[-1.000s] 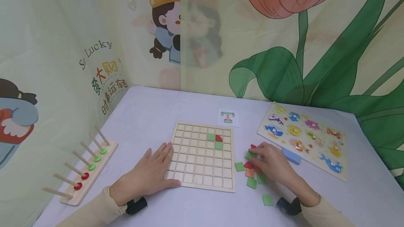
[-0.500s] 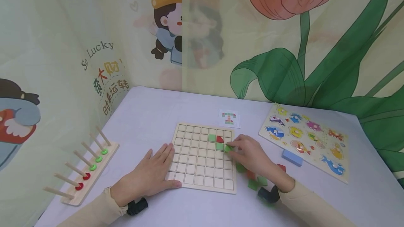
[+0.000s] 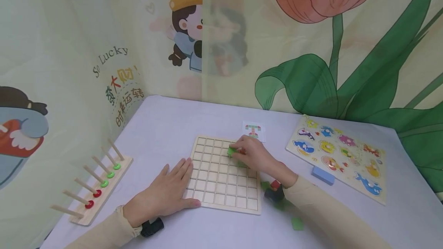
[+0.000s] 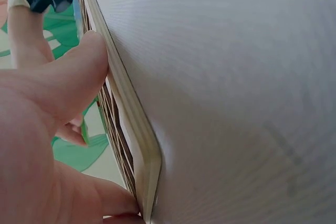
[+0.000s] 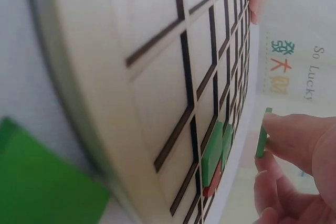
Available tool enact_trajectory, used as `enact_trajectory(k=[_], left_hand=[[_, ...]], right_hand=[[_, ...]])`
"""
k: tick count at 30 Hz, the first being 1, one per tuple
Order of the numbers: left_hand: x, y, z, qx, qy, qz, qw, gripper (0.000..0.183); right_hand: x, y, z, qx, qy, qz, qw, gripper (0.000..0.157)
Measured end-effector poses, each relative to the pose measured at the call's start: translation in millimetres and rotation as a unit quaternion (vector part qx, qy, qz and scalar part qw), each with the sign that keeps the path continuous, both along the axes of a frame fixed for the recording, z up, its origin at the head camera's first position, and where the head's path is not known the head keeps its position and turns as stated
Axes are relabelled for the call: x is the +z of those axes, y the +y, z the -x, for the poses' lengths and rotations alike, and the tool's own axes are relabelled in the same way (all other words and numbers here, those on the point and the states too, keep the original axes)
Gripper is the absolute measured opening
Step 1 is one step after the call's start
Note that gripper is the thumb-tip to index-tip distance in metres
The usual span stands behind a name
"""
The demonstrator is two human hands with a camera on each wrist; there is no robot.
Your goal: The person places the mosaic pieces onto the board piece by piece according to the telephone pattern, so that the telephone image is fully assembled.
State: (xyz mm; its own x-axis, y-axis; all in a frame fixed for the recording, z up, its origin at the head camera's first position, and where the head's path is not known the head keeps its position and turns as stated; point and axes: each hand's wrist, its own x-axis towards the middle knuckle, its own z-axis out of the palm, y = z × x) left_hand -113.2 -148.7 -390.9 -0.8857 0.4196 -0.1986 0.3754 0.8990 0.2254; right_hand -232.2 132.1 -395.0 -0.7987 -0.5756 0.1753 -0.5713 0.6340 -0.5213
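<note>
The person's right hand [image 3: 256,156] pinches a thin green square tile [image 5: 263,132] between thumb and fingers, its grip clamped on the edges, and the right wrist view shows this tile raised clear of a square, pale wooden grid board [image 3: 212,178], over its far right part as the head view has it. The left hand [image 3: 169,189] lies along the board's left side, fingers extended and thumb resting on the near left corner; its grip is apart, pressing rather than clasping. Set in the grid, beneath the right hand, are a red quarter-round tile [image 5: 212,182] and two green square tiles [image 5: 212,153], partly hidden in the head view. Just beside the board's right edge, on the white cloth-covered tabletop [image 3: 187,116], lie a loose red tile [image 3: 275,185] and several loose green tiles [image 3: 297,224], some covered by the right forearm and its black wrist device [image 3: 274,194]. A small white card printed with a red-and-green T-like figure [image 3: 253,129] lies beyond the board. Farther right, a blue rectangular block [image 3: 323,175] sits beside a pale puzzle board with colourful animal pieces [image 3: 346,175]; well to the left stands a light wooden peg rack with red and green rings [image 3: 102,195].
</note>
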Motion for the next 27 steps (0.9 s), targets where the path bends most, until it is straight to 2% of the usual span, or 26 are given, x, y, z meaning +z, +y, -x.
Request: enact_trajectory(k=[9, 27], left_hand=[[0.7, 4, 0.2, -0.003, 0.003, 0.002, 1.0, 0.109], [-1.6, 2, 2.0, -0.003, 0.003, 0.006, 1.0, 0.109]], right_hand=[[-7.6, -16, 11.5, 0.02, 0.02, -0.048, 0.998, 0.028], [-3.1, -33, 12.7, -0.019, 0.02, -0.102, 0.994, 0.026]])
